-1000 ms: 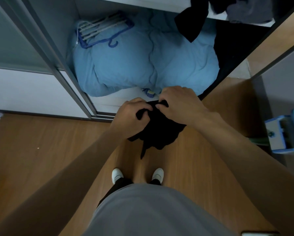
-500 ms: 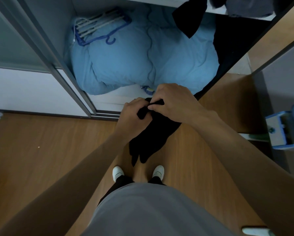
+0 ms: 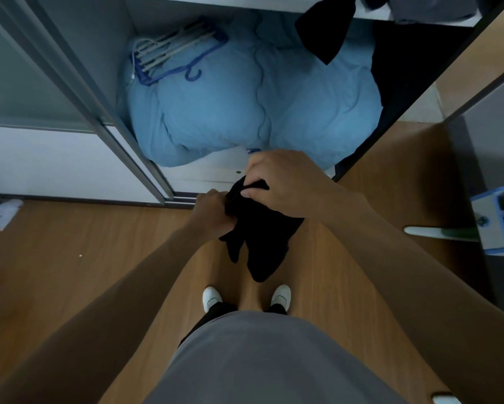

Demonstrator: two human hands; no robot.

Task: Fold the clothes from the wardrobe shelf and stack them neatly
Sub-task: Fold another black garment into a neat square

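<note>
A black garment (image 3: 262, 240) hangs bunched in front of me above the wooden floor. My left hand (image 3: 213, 212) grips its left side with curled fingers. My right hand (image 3: 285, 182) pinches its top edge just to the right, the two hands close together. On the white wardrobe shelf (image 3: 370, 13) at the top, another black garment (image 3: 326, 27) droops over the edge, and a grey garment (image 3: 431, 8) lies beside it.
A big blue duvet (image 3: 245, 106) fills the wardrobe bottom, with blue and white hangers (image 3: 172, 53) on it. The sliding door frame (image 3: 99, 106) stands at left. A blue and white box (image 3: 495, 223) sits at right. White paper (image 3: 3, 212) lies on the floor at left.
The black garment has dropped longer below my hands, its lower part now hanging in two points. My right hand has shifted its pinch along the top edge; both hands stay close together.
</note>
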